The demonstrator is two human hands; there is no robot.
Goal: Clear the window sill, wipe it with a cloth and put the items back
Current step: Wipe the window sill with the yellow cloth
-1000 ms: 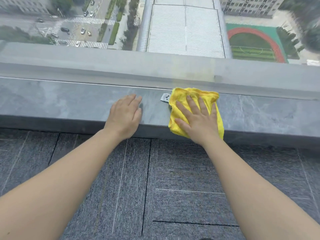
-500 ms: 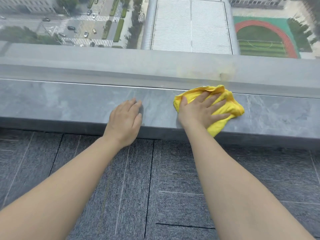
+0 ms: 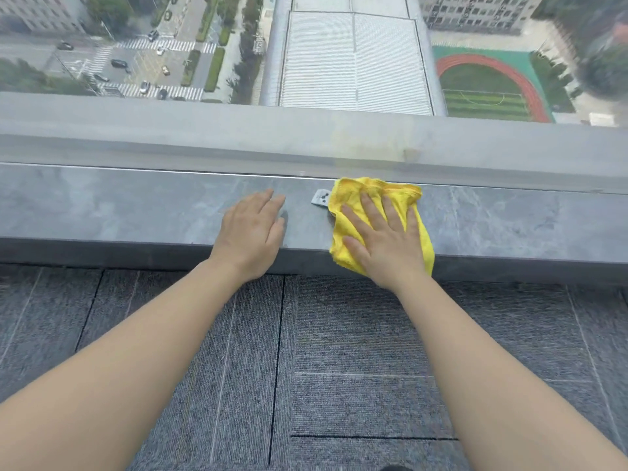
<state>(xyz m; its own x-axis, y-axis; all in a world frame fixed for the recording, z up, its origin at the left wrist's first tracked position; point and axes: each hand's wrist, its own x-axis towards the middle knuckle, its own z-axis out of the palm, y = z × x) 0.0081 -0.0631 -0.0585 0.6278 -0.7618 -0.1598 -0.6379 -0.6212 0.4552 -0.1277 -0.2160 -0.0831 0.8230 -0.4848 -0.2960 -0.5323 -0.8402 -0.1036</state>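
A grey stone window sill point(image 3: 136, 212) runs across the view below the glass. A yellow cloth point(image 3: 350, 195) lies flat on it right of centre, and my right hand point(image 3: 384, 239) presses down on the cloth with fingers spread. A small white tag point(image 3: 319, 198) sticks out at the cloth's left edge. My left hand point(image 3: 251, 232) rests palm down on the bare sill to the left of the cloth, holding nothing. No other items stand on the visible sill.
Behind the sill rises a grey window frame point(image 3: 238, 137) and the glass, with a street and a sports field far below. Grey carpet tiles point(image 3: 339, 368) cover the floor in front of the sill's front edge.
My right hand has swept the cloth back to the left, from a bunched shape further right to a flat spread with the tag showing. The left hand has stayed in place.
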